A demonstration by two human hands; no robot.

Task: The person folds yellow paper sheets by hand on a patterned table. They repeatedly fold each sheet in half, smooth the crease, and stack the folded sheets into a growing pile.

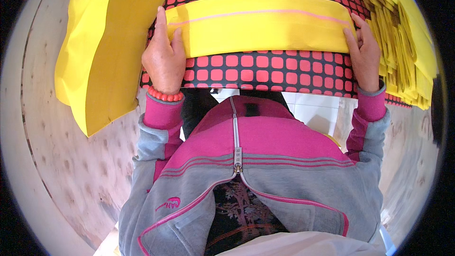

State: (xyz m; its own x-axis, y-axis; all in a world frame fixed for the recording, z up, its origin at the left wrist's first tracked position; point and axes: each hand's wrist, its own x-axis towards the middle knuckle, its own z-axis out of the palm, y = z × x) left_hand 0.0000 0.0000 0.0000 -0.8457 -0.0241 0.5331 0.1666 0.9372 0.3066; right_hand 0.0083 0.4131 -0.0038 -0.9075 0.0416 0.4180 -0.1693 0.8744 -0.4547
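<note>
Far left, I see a pale plywood tabletop [71, 161] curving away under the fisheye. On it lies a large stack of plain yellow paper sheets [104, 47], tilted, its lower corner pointing toward the near edge.

Just right of that stack is my left hand [163, 59], a red bead bracelet [164, 96] on its wrist above a pink cuff. The hand lies flat with fingers together, pressing down on the left end of a long folded yellow paper sheet with a thin pink line along it [260, 23]; the thumb tip rests on the sheet's edge. It presses rather than clasps.

That folded sheet spans the middle of the view, lying across a black mat patterned with pink-red rounded squares [265, 71], which shows above and below it.

At the sheet's right end sits my right hand [364, 54], fingers extended and laid on the paper's edge, palm on the mat, likewise pressing flat.

Beyond it, far right, a fanned pile of folded yellow paper pieces [403, 38] rests partly over the mat.

Below, my grey and magenta zip jacket [256, 161] fills the lower frame.
</note>
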